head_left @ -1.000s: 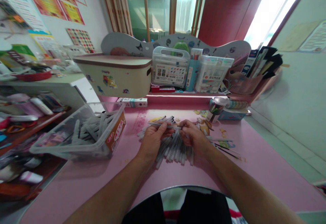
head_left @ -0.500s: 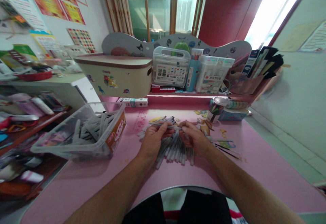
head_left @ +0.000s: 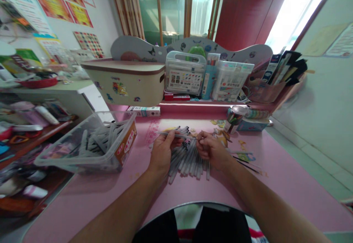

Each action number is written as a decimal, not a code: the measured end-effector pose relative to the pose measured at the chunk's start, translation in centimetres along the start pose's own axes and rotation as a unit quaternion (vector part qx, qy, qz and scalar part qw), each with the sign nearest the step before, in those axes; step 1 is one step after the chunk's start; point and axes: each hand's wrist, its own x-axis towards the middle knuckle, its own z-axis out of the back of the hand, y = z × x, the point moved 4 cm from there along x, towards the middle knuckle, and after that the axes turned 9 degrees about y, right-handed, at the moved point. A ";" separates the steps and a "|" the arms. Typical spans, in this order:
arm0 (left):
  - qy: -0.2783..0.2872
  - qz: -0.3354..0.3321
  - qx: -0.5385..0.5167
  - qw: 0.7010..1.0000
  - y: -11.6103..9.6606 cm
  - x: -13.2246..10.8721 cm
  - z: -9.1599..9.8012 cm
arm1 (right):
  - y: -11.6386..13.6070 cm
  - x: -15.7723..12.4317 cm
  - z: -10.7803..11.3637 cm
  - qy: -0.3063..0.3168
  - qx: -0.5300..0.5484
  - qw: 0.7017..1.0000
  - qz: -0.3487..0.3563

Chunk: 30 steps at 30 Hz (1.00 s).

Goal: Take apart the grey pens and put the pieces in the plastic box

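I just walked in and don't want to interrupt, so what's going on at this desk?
A person's left hand holds a slender pale tube above a pile of similar tubes on the pink desk. The right hand has its fingers bent at the tube's right end; what they hold is too small to tell. A clear bin of more pale pieces stands to the left.
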 end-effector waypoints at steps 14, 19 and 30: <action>0.015 -0.041 0.054 0.998 -1.1 -0.5 -0.4 | -1.1 -0.1 0.0 0.034 -0.051 0.995 -0.082; -0.052 -0.128 -0.103 0.985 -2.5 0.8 1.2 | -0.7 0.1 1.1 -0.027 -0.068 0.995 -0.067; -0.013 -0.073 -0.086 0.994 -2.6 -0.3 -0.4 | 0.2 0.4 1.7 -0.150 -0.096 0.981 0.073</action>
